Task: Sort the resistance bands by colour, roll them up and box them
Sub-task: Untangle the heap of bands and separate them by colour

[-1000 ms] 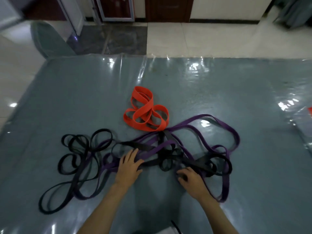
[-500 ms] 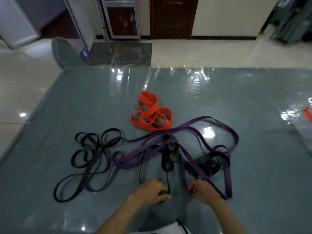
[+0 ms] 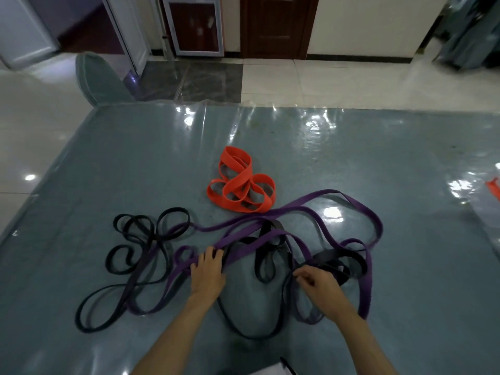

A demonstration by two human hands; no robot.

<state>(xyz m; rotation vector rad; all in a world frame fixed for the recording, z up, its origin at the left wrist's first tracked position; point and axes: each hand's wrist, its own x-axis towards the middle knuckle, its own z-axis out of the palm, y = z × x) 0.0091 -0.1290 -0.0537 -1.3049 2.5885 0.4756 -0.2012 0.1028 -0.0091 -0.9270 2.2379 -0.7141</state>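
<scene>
A tangle of purple bands [image 3: 349, 203] and black bands [image 3: 266, 255] lies across the middle of the table. A separate heap of thin black bands [image 3: 140, 239] is at the left, with purple strands running into it. A folded orange band [image 3: 240, 185] sits apart behind the tangle. My left hand [image 3: 208, 274] rests with straight fingers on a purple strand at the tangle's left side. My right hand [image 3: 316, 284] has curled fingers and pinches a thin black band at the tangle's right side, beside a wide black band [image 3: 331, 259].
The table [image 3: 108, 158] has a teal cloth under clear glossy plastic. A clear bag with a red part [image 3: 493, 189] lies at the right edge. A teal chair back [image 3: 98, 79] stands beyond the far left corner. A white object [image 3: 267, 370] shows at the bottom edge.
Both hands moved from the near edge forward into the tangle. A thin black loop now lies drawn out toward me between my arms.
</scene>
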